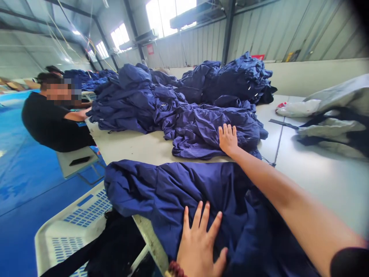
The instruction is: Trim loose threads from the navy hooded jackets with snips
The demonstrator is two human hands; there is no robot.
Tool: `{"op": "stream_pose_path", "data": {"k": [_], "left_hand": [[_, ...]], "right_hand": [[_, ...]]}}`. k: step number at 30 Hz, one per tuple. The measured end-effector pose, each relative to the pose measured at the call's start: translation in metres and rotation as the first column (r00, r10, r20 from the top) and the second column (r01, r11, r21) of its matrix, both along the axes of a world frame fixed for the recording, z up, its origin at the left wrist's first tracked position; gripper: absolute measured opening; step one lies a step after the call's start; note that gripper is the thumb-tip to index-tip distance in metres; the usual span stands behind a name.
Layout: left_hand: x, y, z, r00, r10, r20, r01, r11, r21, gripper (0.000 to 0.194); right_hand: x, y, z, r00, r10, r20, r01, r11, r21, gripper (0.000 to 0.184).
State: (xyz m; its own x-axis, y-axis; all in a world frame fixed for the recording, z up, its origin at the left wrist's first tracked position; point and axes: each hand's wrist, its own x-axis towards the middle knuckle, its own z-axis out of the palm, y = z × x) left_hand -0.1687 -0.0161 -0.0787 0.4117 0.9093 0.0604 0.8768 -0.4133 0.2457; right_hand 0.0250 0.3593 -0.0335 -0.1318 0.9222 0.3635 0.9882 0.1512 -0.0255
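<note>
Across the near edge of the table lies a dark navy garment, crumpled, with part of it hanging over the edge; its exact kind does not show. My left hand rests on it, fingers spread, back of the hand facing up. Farther forward, my right hand lies on the front of a heap of navy garments, its fingers stretched out and close together. Neither hand grips the cloth.
Larger navy heaps stand behind on the white table. To the right are plastic bags and dark cloth. At lower left is a white plastic basket. A person in black sits at left, hands at the heap.
</note>
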Motion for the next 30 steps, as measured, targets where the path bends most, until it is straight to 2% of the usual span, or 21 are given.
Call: {"op": "stream_pose_path", "data": {"k": [2, 4, 6, 7, 9, 10, 11, 13, 14, 15, 16, 18, 20, 21, 23, 24, 25, 26, 27, 28, 30], "left_hand": [[0.005, -0.003, 0.01, 0.999, 0.02, 0.026, -0.019, 1.0, -0.023, 0.093], [0.008, -0.002, 0.017, 0.998, 0.04, 0.054, -0.038, 0.999, -0.035, 0.084], [0.01, 0.003, 0.023, 0.994, 0.05, 0.101, -0.042, 0.996, -0.073, 0.075], [0.009, 0.007, 0.026, 0.987, 0.061, 0.147, -0.044, 0.992, -0.115, 0.07], [0.006, 0.013, 0.033, 0.943, 0.09, 0.32, -0.001, 0.963, -0.268, 0.061], [0.005, 0.014, 0.035, 0.88, 0.124, 0.459, 0.056, 0.932, -0.359, 0.059], [0.004, 0.013, 0.037, 0.774, 0.173, 0.609, 0.138, 0.893, -0.429, 0.059], [0.005, 0.004, 0.041, 0.49, 0.282, 0.825, 0.312, 0.826, -0.468, 0.058], [0.007, -0.006, 0.043, 0.366, 0.32, 0.874, 0.365, 0.814, -0.451, 0.054], [0.009, -0.017, 0.046, 0.285, 0.341, 0.896, 0.389, 0.813, -0.433, 0.048], [0.012, -0.031, 0.05, 0.25, 0.345, 0.905, 0.403, 0.813, -0.421, 0.041], [0.016, -0.06, 0.059, 0.254, 0.327, 0.91, 0.429, 0.805, -0.409, 0.032], [0.015, -0.086, 0.066, 0.339, 0.293, 0.894, 0.505, 0.745, -0.436, 0.038], [0.012, -0.096, 0.067, 0.416, 0.278, 0.866, 0.554, 0.678, -0.484, 0.043], [0.003, -0.11, 0.06, 0.609, 0.279, 0.743, 0.59, 0.466, -0.659, 0.058], [-0.003, -0.114, 0.053, 0.698, 0.307, 0.647, 0.553, 0.344, -0.759, 0.068], [-0.009, -0.116, 0.044, 0.756, 0.369, 0.541, 0.484, 0.242, -0.841, 0.079], [-0.015, -0.117, 0.035, 0.777, 0.451, 0.439, 0.403, 0.178, -0.898, 0.089], [-0.02, -0.118, 0.027, 0.754, 0.545, 0.366, 0.334, 0.162, -0.929, 0.096], [-0.024, -0.118, 0.022, 0.7, 0.629, 0.338, 0.288, 0.184, -0.94, 0.098], [-0.027, -0.116, 0.019, 0.574, 0.732, 0.366, 0.248, 0.27, -0.93, 0.095]], "right_hand": [[-0.001, -0.063, 0.009, 0.989, 0.13, -0.068, -0.128, 0.991, 0.031, 0.066], [0.0, -0.146, 0.013, 0.923, 0.34, -0.183, -0.339, 0.94, 0.038, 0.068], [0.004, -0.24, 0.011, 0.785, 0.574, -0.234, -0.601, 0.797, -0.062, 0.074], [0.007, -0.286, 0.008, 0.747, 0.61, -0.264, -0.654, 0.745, -0.131, 0.083], [0.016, -0.366, 0.0, 0.757, 0.578, -0.305, -0.65, 0.716, -0.255, 0.114], [0.021, -0.398, -0.003, 0.795, 0.52, -0.311, -0.602, 0.739, -0.303, 0.12], [0.028, -0.423, -0.007, 0.836, 0.451, -0.313, -0.543, 0.766, -0.344, 0.118], [0.047, -0.459, -0.013, 0.9, 0.301, -0.314, -0.412, 0.821, -0.394, 0.095], [0.057, -0.472, -0.016, 0.919, 0.23, -0.319, -0.352, 0.843, -0.406, 0.084], [0.069, -0.485, -0.019, 0.932, 0.159, -0.326, -0.291, 0.865, -0.409, 0.08], [0.081, -0.497, -0.021, 0.938, 0.087, -0.334, -0.226, 0.887, -0.403, 0.079], [0.103, -0.526, -0.027, 0.935, -0.052, -0.352, -0.092, 0.92, -0.38, 0.081], [0.122, -0.56, -0.032, 0.915, -0.16, -0.37, 0.015, 0.931, -0.364, 0.082], [0.129, -0.578, -0.033, 0.904, -0.199, -0.379, 0.051, 0.929, -0.366, 0.08], [0.143, -0.613, -0.033, 0.877, -0.266, -0.4, 0.1, 0.915, -0.391, 0.073], [0.149, -0.629, -0.031, 0.86, -0.298, -0.414, 0.116, 0.905, -0.41, 0.068], [0.155, -0.644, -0.028, 0.841, -0.326, -0.432, 0.124, 0.894, -0.431, 0.066], [0.161, -0.658, -0.025, 0.819, -0.349, -0.455, 0.125, 0.883, -0.452, 0.065], [0.167, -0.67, -0.021, 0.795, -0.367, -0.483, 0.117, 0.874, -0.472, 0.066], [0.174, -0.68, -0.019, 0.769, -0.378, -0.516, 0.1, 0.868, -0.487, 0.066], [0.189, -0.697, -0.014, 0.704, -0.383, -0.598, 0.046, 0.865, -0.499, 0.061]]}}
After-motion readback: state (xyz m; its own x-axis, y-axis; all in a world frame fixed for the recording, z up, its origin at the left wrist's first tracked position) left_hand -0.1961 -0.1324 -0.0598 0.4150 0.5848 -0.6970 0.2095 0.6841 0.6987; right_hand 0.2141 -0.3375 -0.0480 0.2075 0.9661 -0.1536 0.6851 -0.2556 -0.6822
